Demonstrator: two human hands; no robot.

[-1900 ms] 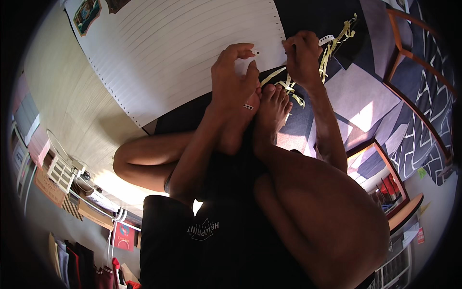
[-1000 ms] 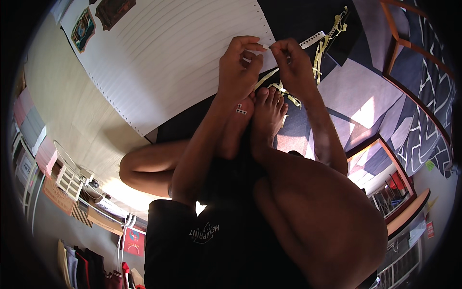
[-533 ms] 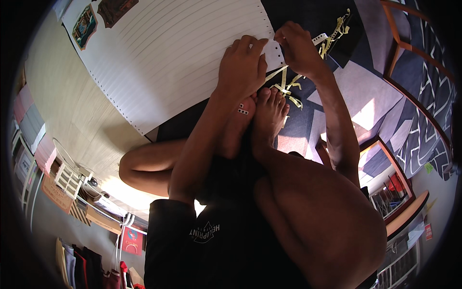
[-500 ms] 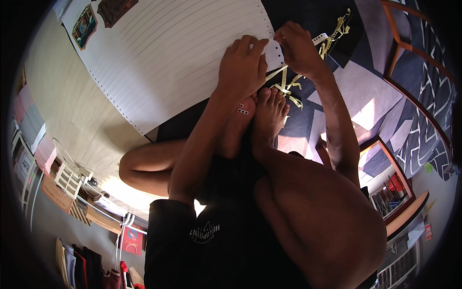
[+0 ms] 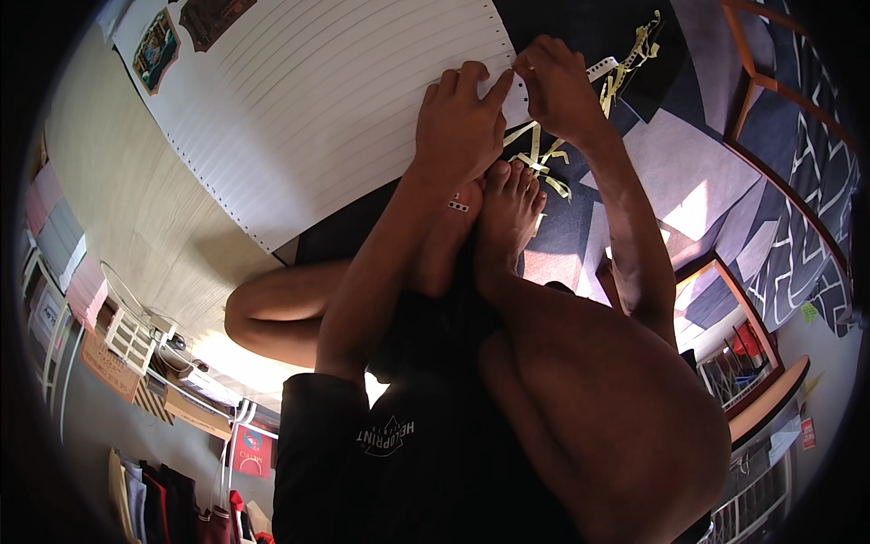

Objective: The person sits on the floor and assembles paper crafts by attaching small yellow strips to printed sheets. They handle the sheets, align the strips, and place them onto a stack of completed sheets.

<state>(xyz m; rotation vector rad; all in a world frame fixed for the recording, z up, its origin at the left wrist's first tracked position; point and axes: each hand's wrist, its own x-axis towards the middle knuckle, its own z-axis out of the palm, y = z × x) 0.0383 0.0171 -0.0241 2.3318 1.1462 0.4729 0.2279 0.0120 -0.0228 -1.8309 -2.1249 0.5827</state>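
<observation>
A large white lined sheet [image 5: 326,100] lies in front of me, with rows of small dark dots along its edges. My left hand [image 5: 460,122] rests over its right side, fingers apart and index finger reaching toward the right hand. At the sheet's right edge, my right hand [image 5: 555,91] has thumb and fingers pinched together; what lies between the tips is too small to make out. A white dotted edge [image 5: 520,98] shows between the hands. Beyond the right hand is a short white dotted strip [image 5: 601,68]. Small dotted white pieces [image 5: 459,205] lie on my foot.
Thin yellowish strips [image 5: 544,161] are scattered beside my foot [image 5: 509,213] and on the dark patterned floor covering [image 5: 634,154]. Two plaque-shaped pieces [image 5: 157,52] sit at the sheet's far left. Wooden-framed furniture [image 5: 743,118] stands on the right; a boxy white object with cables [image 5: 131,337] is at the left.
Both hands have shifted slightly farther away. My left index finger has stretched right, closing the gap to the right fingertips.
</observation>
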